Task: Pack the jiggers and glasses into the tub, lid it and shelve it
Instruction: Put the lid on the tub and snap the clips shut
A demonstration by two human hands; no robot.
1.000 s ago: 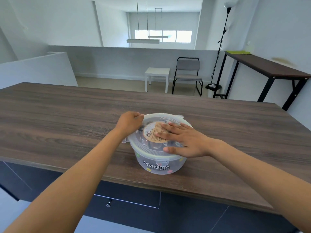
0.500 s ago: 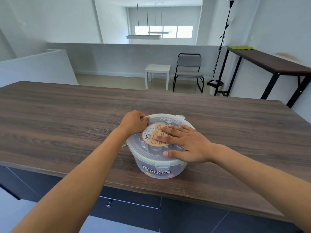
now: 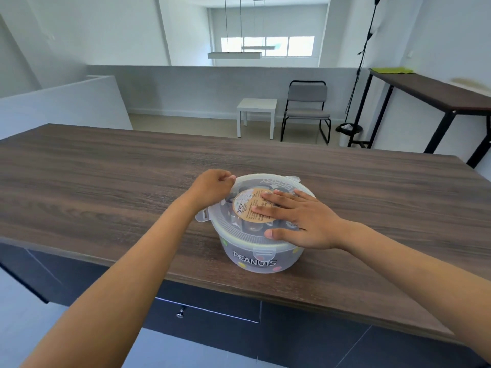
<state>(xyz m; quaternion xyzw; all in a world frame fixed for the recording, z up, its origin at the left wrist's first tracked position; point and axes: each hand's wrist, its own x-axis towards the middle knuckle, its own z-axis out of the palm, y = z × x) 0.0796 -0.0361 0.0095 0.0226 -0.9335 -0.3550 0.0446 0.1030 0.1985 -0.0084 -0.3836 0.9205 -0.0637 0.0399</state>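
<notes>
A round translucent tub [image 3: 261,260] printed PEANUTS stands near the front edge of the wooden counter [image 3: 106,187]. Its clear lid [image 3: 239,232] with a round tan label sits on top. Dim shapes of glasses and jiggers show through the lid. My right hand [image 3: 300,221] lies flat on the lid, fingers spread over the label. My left hand [image 3: 212,185] is curled at the lid's far-left rim, fingertips pinching the edge. A lid clip [image 3: 203,215] sticks out on the left, another clip [image 3: 263,253] is down at the front.
Dark cabinet fronts with a drawer knob [image 3: 180,313] lie under the counter. Beyond the counter stand a white side table [image 3: 257,107], a grey chair [image 3: 307,110], a floor lamp base [image 3: 348,128] and a tall dark desk [image 3: 430,88] at the right wall.
My left hand has shifted along the lid's far-left rim and curled tighter on the edge. My right hand stays flat on the lid. The view has tipped slightly.
</notes>
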